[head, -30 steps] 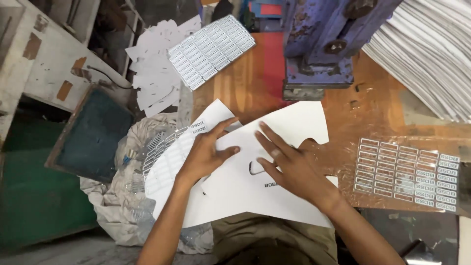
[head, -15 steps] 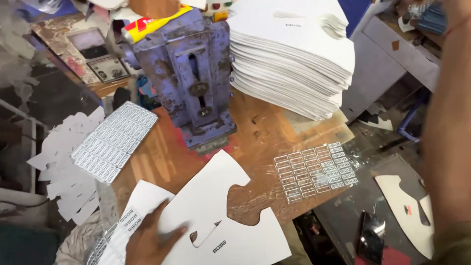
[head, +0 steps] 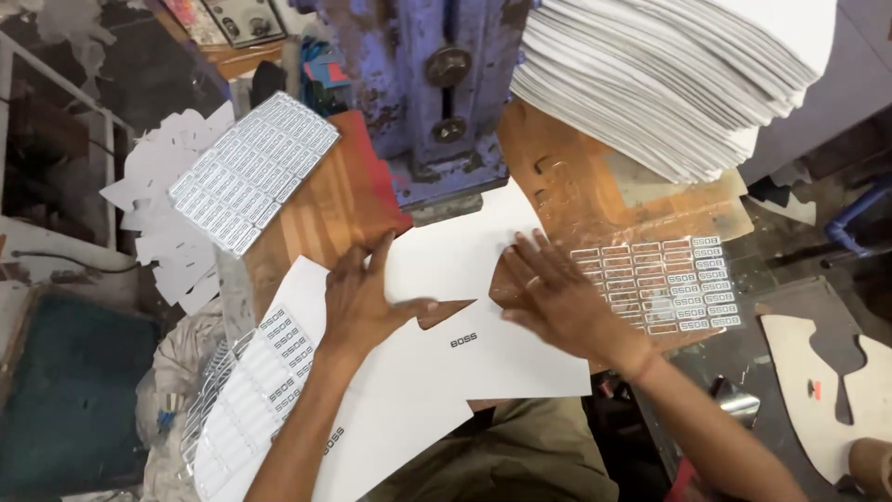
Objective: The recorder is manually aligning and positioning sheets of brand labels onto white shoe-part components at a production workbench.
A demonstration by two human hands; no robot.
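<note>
Both hands, left hand (head: 367, 293) and right hand (head: 557, 302), press flat, fingers released and spread, on the white cut sheet (head: 465, 270) on the surface (head: 316, 214), blue press (head: 437, 93) beyond.

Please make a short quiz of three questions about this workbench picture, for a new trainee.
1. True or false: both hands lie flat on the white cut sheet.
2. What stands on the bench behind that sheet? A) blue press machine B) green bucket C) glass jar
3. Fill in: the clear label sheet lies beside the ____ hand.

Key:
1. True; left hand, right hand.
2. A, the blue press machine.
3. Right.
</note>
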